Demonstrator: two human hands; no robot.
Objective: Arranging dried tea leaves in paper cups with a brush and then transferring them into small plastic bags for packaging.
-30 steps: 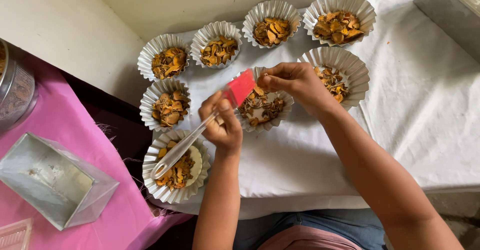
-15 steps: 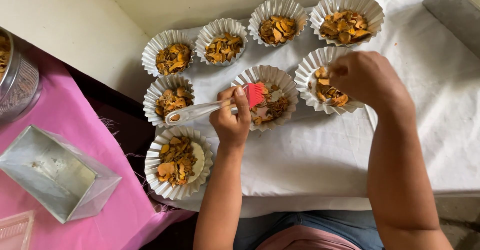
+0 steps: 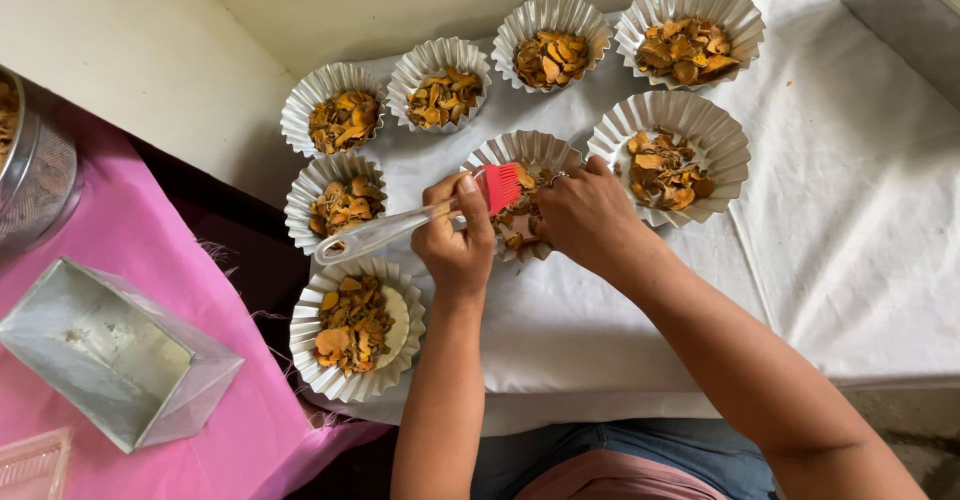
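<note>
My left hand grips a pastry brush with a clear handle and red bristles. The bristles rest over a fluted paper cup of orange-brown dried slices in the middle of the white cloth. My right hand lies on that same cup's near edge, fingers curled down into the slices. Another filled cup sits just right of my right hand, and one more lies below the brush handle's tip.
Several more filled fluted cups ring the far and left side of the cloth. A rectangular metal tin lies on pink cloth at the left, with a steel container behind it. A grey tray edge sits top right.
My right hand came back from the right-hand cup onto the middle cup. The brush stayed over the middle cup, its handle tilting lower to the left.
</note>
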